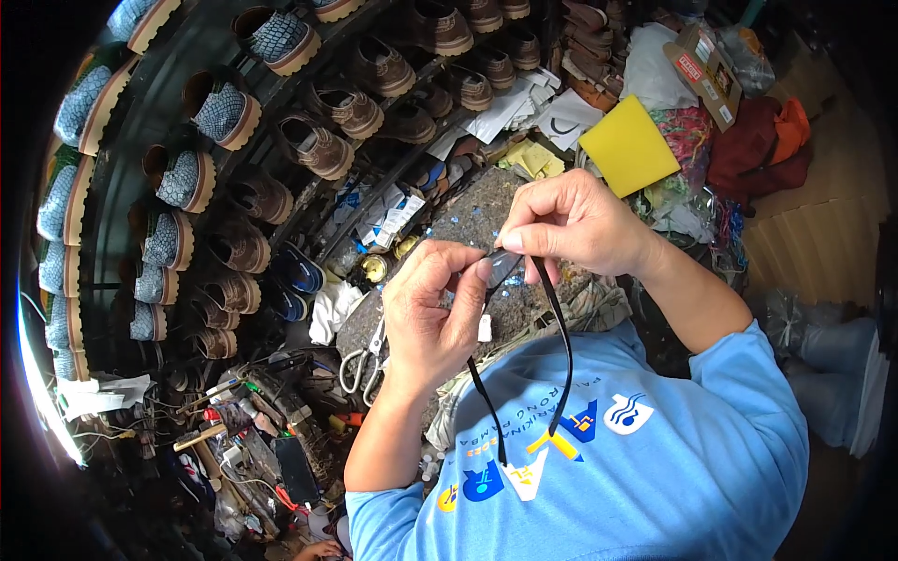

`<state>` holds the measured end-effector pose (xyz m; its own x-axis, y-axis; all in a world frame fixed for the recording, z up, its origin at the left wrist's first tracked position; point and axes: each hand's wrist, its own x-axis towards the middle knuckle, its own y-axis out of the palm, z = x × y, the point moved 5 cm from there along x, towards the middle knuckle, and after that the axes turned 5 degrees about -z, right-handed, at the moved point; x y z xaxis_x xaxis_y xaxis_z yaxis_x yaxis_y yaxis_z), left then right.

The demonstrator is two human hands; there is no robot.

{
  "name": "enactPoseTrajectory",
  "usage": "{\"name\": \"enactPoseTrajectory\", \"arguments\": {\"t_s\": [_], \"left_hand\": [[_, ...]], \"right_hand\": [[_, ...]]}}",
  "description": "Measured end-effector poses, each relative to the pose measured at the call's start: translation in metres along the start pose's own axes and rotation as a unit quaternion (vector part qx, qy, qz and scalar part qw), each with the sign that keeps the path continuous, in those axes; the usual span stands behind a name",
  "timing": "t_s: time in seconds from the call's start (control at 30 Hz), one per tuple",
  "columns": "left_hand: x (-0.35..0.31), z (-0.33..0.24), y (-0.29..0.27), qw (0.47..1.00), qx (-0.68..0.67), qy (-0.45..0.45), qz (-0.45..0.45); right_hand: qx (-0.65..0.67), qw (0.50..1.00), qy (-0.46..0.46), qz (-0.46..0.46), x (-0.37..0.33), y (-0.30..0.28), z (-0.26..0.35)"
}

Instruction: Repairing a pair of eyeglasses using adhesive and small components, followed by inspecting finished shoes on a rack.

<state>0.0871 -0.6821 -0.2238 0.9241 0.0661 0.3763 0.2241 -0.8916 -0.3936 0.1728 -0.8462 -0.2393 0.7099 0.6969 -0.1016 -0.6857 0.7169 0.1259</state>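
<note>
My left hand and my right hand meet in front of my chest, both closed with fingertips pinched together. Between them is a thin black strap. One length hangs in a curve from under my right hand; another dangles below my left hand, over my light blue shirt. A small dark grey piece shows by the fingertips; I cannot make out whether it belongs to the strap. The pinched part is mostly hidden by my fingers. Scissors with pale handles lie beside my left wrist.
Racks of brown shoes and blue-patterned shoes curve along the left. Behind my hands is a rough stone-like block. A yellow sheet lies by my right hand. Tools and scraps crowd the lower left.
</note>
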Motion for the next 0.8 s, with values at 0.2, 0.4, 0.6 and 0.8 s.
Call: {"name": "enactPoseTrajectory", "arguments": {"t_s": [0.2,0.4,0.6,0.8], "left_hand": [[-0.01,0.027,0.0,0.974,-0.154,-0.161,-0.037],[-0.01,0.029,0.007,0.949,-0.242,-0.195,-0.044],[-0.008,0.021,0.008,0.96,-0.213,-0.171,-0.061],[-0.011,0.022,0.007,0.964,-0.197,-0.164,-0.065]], "right_hand": [[0.163,0.986,0.028,0.001,-0.004,-0.001,-0.018],[0.023,0.974,-0.204,-0.099,-0.014,0.006,-0.027],[-0.109,0.933,-0.277,-0.201,-0.017,0.012,-0.016],[-0.047,0.953,-0.207,-0.217,-0.019,0.018,-0.016]]}}
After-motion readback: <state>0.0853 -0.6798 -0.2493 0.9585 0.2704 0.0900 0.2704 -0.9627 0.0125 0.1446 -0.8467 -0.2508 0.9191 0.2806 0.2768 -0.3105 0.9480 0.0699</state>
